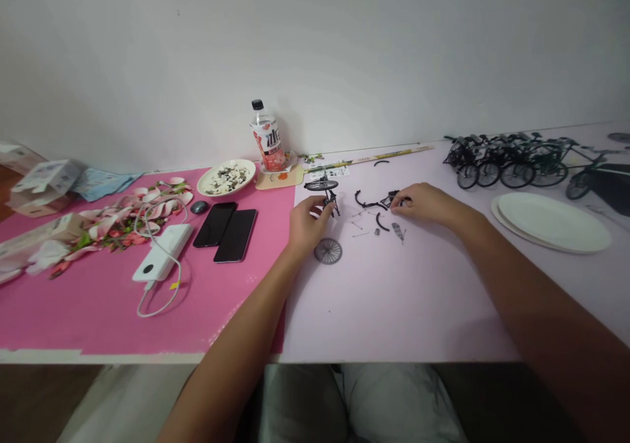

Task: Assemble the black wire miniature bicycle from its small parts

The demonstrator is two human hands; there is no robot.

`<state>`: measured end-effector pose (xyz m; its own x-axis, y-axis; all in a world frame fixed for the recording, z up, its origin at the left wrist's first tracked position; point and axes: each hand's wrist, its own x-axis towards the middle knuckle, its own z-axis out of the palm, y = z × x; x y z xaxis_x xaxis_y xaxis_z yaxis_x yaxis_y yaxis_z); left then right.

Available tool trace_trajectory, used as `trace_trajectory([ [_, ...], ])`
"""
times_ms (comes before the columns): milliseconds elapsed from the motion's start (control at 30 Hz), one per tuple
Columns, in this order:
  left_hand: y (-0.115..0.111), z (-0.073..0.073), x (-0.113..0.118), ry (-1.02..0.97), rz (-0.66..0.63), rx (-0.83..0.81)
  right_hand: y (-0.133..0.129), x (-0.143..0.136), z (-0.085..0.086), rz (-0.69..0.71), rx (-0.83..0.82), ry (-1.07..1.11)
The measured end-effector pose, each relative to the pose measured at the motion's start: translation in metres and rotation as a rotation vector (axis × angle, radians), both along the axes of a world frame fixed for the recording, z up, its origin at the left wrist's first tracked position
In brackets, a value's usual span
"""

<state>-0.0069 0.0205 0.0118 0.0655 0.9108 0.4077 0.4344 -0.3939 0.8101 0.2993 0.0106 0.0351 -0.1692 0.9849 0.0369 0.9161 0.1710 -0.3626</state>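
Observation:
My left hand (311,221) pinches a small black model bicycle fork piece (332,201), with a spoked wheel (322,185) at its top. Just below that hand, a loose grey spoked wheel (328,251) lies flat. To the right, the fingertips of my right hand (413,203) are closed at the end of a thin black model bicycle frame (373,203); they partly hide it. Between and in front of my hands lie a curved black mudguard (382,222), a grey oval part (398,233), a tiny dark piece (377,232) and thin rods (361,235).
Several assembled model bicycles (512,161) stand at the back right, behind stacked white plates (556,223). Left are a drink bottle (268,138), a plate of small pieces (227,178), two phones (236,235), a white power strip (163,253) and pink petals (147,213).

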Motion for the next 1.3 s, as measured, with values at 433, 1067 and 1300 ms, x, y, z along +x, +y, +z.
trace_trajectory([
  [433, 0.003, -0.004, 0.004, -0.145, -0.025, -0.104, -0.011, -0.016, 0.008, -0.049, -0.071, -0.047],
  [1067, -0.009, -0.005, 0.019, -0.291, -0.241, -0.249, -0.042, -0.114, -0.019, 0.005, 0.310, 0.707],
  [1300, -0.008, -0.007, 0.020, -0.313, -0.247, -0.262, -0.039, -0.111, -0.023, 0.028, 0.323, 0.691],
])
